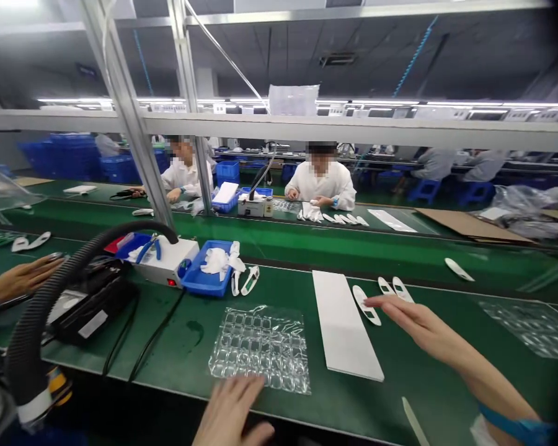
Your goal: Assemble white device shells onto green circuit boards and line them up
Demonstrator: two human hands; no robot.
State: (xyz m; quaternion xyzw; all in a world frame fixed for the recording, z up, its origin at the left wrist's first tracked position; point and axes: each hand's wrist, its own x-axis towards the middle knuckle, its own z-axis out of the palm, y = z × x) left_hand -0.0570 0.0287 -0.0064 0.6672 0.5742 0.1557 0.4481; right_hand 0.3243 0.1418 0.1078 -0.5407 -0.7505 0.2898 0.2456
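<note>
My left hand is open at the near edge of the green bench, its fingertips at the front edge of a clear plastic blister tray. The tray's square pockets look see-through. Off to the right, my right hand reaches out with its fingers straight and the thumb hidden. Its fingertips are over or on a white oval plastic shell with a slot; contact is hard to judge. Two similar white shells lie just beyond that hand. Left of the first shell is a long white board.
A blue bin with white scraps stands beside a white box-shaped device. A black hose arches at left, near a co-worker's hand. A pale strip lies near the front edge. Two people in white sit across the green belt.
</note>
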